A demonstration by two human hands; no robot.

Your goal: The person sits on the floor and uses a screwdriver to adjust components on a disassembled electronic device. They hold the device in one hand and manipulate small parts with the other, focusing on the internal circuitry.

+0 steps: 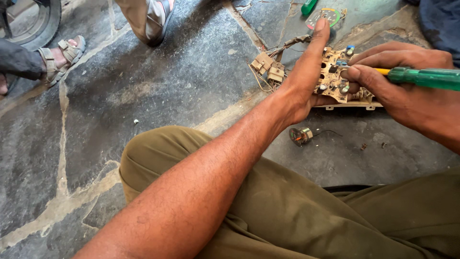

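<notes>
My left hand (306, 72) grips a tan circuit board (333, 79) set in a white plastic housing, thumb stretched up along its left edge. Beige wire connectors (268, 67) hang off the board to the left. My right hand (402, 81) holds a green-handled screwdriver (424, 76), its yellow shaft end pinched between the fingers and pressed against the board's right part. The screwdriver tip is hidden by my fingers.
A small round coil part (301, 136) with a wire lies on the stone floor under the board. A round dial face (324, 17) and a green tool handle (308, 6) lie beyond. Other people's sandalled feet (62, 55) and a wheel (33, 21) sit at top left. My olive trousers (297, 211) fill the foreground.
</notes>
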